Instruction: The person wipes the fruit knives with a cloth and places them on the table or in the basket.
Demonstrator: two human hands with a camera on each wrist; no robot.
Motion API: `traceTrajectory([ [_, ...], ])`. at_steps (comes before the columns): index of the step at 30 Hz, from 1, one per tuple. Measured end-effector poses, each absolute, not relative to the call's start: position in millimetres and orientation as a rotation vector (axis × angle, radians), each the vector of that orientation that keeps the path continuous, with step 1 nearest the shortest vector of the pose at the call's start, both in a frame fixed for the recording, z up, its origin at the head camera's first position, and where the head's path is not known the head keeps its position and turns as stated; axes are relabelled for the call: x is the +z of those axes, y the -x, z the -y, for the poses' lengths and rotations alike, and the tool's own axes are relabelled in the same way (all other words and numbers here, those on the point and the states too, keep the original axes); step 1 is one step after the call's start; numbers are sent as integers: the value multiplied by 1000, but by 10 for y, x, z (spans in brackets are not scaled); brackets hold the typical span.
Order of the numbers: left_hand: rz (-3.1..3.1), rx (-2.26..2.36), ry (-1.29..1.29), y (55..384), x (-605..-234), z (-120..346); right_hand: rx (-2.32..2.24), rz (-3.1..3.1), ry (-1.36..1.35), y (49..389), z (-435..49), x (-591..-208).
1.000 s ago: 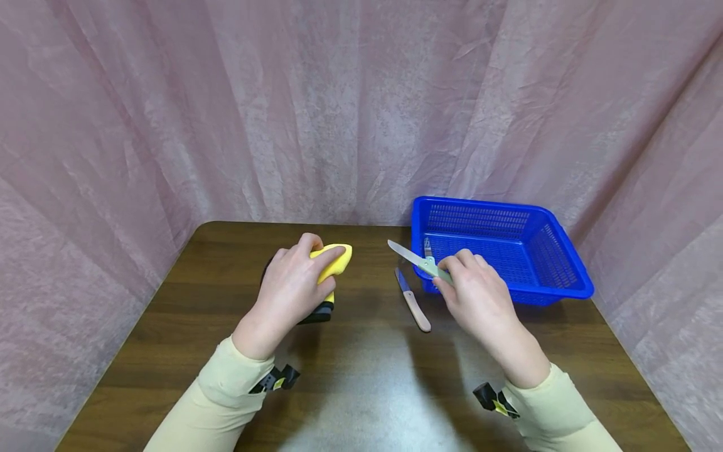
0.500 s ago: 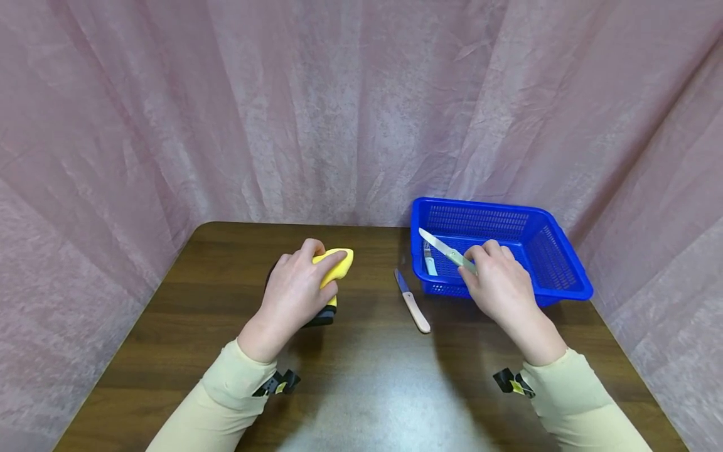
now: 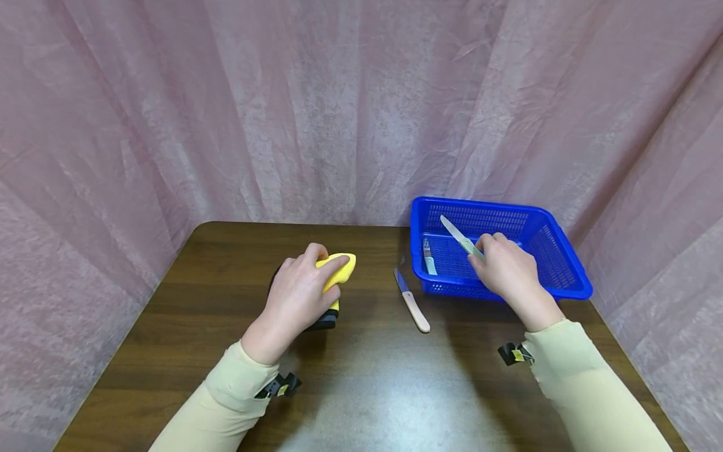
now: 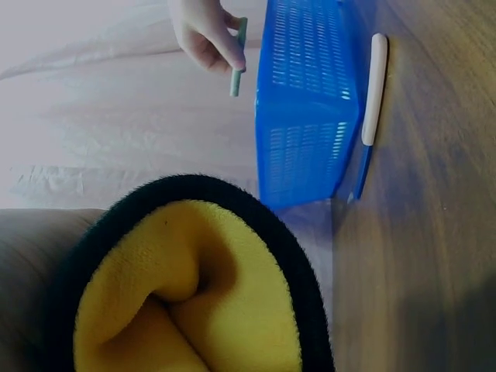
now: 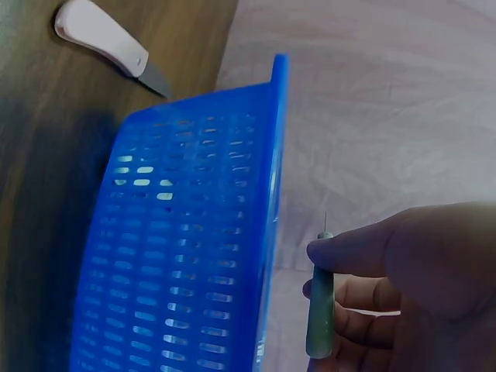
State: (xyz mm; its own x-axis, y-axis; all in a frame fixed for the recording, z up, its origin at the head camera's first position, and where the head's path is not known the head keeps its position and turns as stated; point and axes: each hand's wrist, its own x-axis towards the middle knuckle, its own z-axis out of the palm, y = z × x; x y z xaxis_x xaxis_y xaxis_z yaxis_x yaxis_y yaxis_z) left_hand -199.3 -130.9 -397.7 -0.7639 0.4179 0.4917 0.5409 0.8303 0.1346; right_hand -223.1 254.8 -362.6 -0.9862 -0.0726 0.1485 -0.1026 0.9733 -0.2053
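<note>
On the left, the left hand (image 3: 296, 285) is clamping a yellow cloth (image 3: 341, 271) with a dark edge, fingers and thumb bent onto its folds; since a second ago it is shifting only slightly to the right and nearer.

The larger change is on the right: the green-handled knife (image 3: 462, 238), which was crossing the basket's left side, is now hanging over the middle of its inside, farther right, blade pointing far and left. That is bringing it within the basket's outline, though it is being held above the rim and is not resting inside. The right hand (image 3: 508, 267) is pinching its handle between thumb and fingers, as the right wrist view is showing.

Among the things lying about, left to right, a pale-handled knife (image 3: 415, 311) with a blue-looking blade is lying on the table (image 3: 220, 282), just left of the blue basket (image 3: 474, 204) and outside it. Within, a utensil with a light handle (image 3: 429, 260) is lying along the left wall; its metal end is too small to identify.
</note>
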Motion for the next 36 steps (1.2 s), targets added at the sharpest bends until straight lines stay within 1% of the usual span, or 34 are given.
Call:
traceTrajectory([
  [11, 2569, -391, 709, 1989, -3992, 1273, 340, 3139, -62, 2515, -2598, -3684],
  [19, 2573, -388, 717, 1978, -3991, 1254, 349, 3218, -15, 2651, -2623, -3768],
  [31, 2586, -385, 719, 1974, -3982, 1234, 397, 3270, -29, 2803, -2607, -3914],
  [36, 2584, -385, 715, 1968, -3980, 1238, 437, 3354, -20, 2977, -2617, -3986],
])
